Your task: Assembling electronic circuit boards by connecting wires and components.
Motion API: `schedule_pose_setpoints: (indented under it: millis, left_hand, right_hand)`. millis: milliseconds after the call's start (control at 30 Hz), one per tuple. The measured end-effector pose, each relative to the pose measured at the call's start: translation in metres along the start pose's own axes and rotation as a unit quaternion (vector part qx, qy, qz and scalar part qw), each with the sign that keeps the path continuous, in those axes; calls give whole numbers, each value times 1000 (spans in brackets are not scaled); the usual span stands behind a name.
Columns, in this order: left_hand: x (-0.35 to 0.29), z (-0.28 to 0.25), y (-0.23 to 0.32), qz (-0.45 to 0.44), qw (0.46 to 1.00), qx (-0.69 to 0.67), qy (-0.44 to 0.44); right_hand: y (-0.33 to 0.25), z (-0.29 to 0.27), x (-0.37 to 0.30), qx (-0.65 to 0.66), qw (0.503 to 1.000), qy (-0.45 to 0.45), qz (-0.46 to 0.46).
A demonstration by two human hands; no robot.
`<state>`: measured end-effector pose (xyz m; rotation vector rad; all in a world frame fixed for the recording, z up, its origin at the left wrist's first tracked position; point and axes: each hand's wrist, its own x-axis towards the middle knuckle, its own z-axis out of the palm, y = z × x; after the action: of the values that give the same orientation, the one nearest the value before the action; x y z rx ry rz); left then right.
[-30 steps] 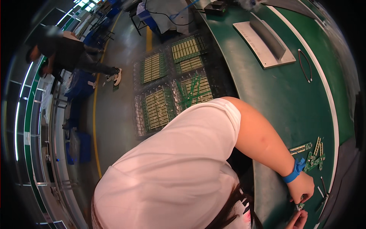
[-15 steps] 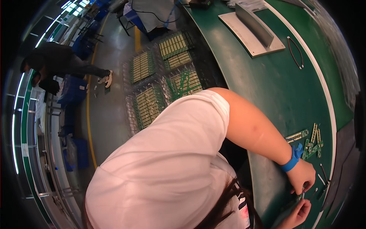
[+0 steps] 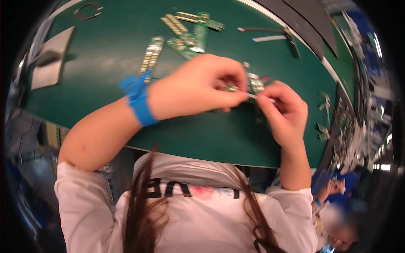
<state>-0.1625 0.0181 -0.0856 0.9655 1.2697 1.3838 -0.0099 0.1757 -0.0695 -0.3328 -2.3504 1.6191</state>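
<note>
A green desk (image 3: 105,80) stretches across the room, its near edge close against a person in a white shirt (image 3: 190,223). Just over that edge the two hands meet, slightly blurred. The left hand (image 3: 202,84), with a blue band (image 3: 142,104) round its wrist, has thumb and fingers drawn together on a small green board (image 3: 231,88), most of it hidden inside the curl. The right hand (image 3: 289,107) faces it, thumb and forefinger pinched on a thin white strip (image 3: 252,96) that bridges the narrow gap between the hands. Right behind the fingertips is a silvery part (image 3: 255,81), too smeared for me to make out.

Past the left wrist lies a long circuit board (image 3: 151,55), and beyond it a loose pile of boards (image 3: 200,36) overlaps at odd angles. To the right of the pile rests a dark cable (image 3: 263,29). Over on the far left is a pale metal plate (image 3: 50,76), with a looped wire (image 3: 87,19) near it. Away on the right, past a jumble of small parts (image 3: 350,143), another person's hand (image 3: 337,187) shows.
</note>
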Motion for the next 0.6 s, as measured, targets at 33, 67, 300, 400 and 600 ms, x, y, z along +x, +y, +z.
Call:
schedule_pose_setpoints:
  millis: [33, 67, 300, 400, 600]
  left_hand:
    - [2, -1, -2, -8, 1000, -4, 12]
    - [6, 0, -1, -3, 1000, -8, -4]
    - [2, 3, 3, -40, 999, 22, 23]
    - [-1, 7, 0, -28, 999, -3, 41]
    - [-1, 10, 5, -29, 996, -4, 80]
  right_hand:
    - [3, -1, 2, 3, 1000, -11, -9]
    - [8, -5, 4, -14, 1000, -11, -13]
    - [6, 0, 6, -106, 991, -43, -72]
    - [3, 2, 4, -72, 996, -19, -46]
    - [7, -2, 4, -42, 999, 14, -31]
